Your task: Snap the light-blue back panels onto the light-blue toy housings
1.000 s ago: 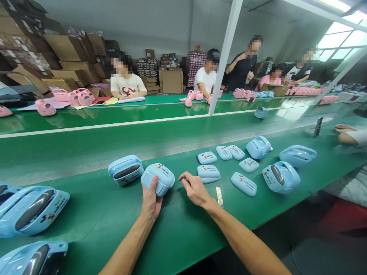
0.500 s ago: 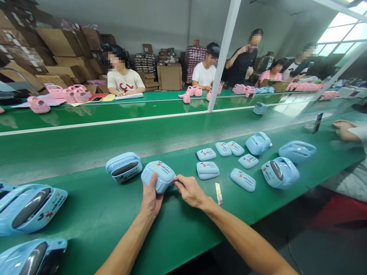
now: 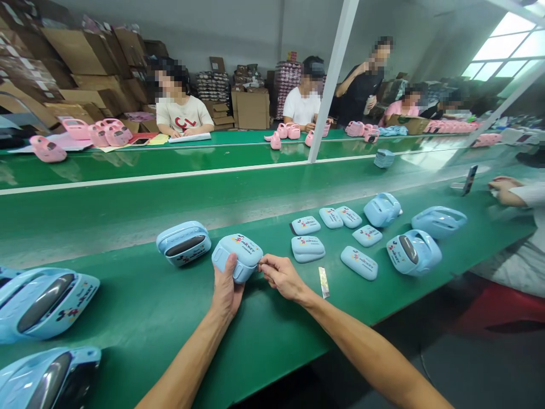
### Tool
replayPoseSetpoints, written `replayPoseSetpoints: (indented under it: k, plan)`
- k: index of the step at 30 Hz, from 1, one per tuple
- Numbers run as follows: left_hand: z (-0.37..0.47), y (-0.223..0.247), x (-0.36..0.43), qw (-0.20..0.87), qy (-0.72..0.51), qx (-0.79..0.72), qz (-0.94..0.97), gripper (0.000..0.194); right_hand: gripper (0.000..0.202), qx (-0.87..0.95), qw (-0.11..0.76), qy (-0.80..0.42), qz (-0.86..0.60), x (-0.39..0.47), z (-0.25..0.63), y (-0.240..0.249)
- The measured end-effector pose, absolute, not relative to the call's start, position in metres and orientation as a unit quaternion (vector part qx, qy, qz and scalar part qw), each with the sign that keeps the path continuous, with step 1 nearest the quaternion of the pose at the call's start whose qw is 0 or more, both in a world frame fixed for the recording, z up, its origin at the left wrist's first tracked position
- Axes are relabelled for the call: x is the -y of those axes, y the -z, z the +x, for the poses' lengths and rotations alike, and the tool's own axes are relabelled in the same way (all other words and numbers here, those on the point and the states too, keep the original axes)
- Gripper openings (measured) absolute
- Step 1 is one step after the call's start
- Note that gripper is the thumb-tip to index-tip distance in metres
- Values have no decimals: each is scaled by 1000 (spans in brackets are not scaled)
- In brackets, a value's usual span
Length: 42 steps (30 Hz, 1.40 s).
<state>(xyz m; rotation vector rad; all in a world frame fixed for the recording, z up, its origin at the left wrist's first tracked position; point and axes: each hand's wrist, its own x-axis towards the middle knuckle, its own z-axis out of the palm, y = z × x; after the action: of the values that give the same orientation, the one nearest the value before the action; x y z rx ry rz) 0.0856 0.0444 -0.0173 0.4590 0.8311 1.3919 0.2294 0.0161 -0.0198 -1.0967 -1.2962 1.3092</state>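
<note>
My left hand (image 3: 226, 291) grips a light-blue rounded plastic case (image 3: 238, 250) with a Mickey print, thumb on its near side. At the case's right edge, my right hand (image 3: 284, 276) is closed in a pinch; whatever lies between its fingertips is too small to make out. Just left of the held case sits a light-blue device (image 3: 184, 243) with a dark glossy oval panel. On the right, several loose printed blue covers (image 3: 308, 249) lie flat. A narrow patterned strip (image 3: 324, 282) rests by my right wrist.
More blue handled cases (image 3: 53, 304) stand at the left, others (image 3: 414, 253) at the right. A propped phone (image 3: 469, 180) is near a co-worker's hand (image 3: 506, 190). Across the green bench, several people sit or stand near pink cases (image 3: 117, 133). A white post (image 3: 334, 79) rises beyond the belt.
The view has shifted slightly. Both hands stay at the held case with almost the same grip. Far right, a person in the background has bent lower.
</note>
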Motion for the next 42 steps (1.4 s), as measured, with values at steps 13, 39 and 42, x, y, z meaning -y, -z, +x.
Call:
replayPoseSetpoints:
  k: [13,39,42]
  plan:
    - [88,14,-43,602,-656,-393,230,67,17,657,436,-390,-475,-11,229,12]
    - [89,11,-44,613,-631,-417,227,62,22,711,427,-265,-492,-10,230,16]
    - [90,12,-42,613,-632,-414,232,60,22,704,433,-273,-492,-11,229,15]
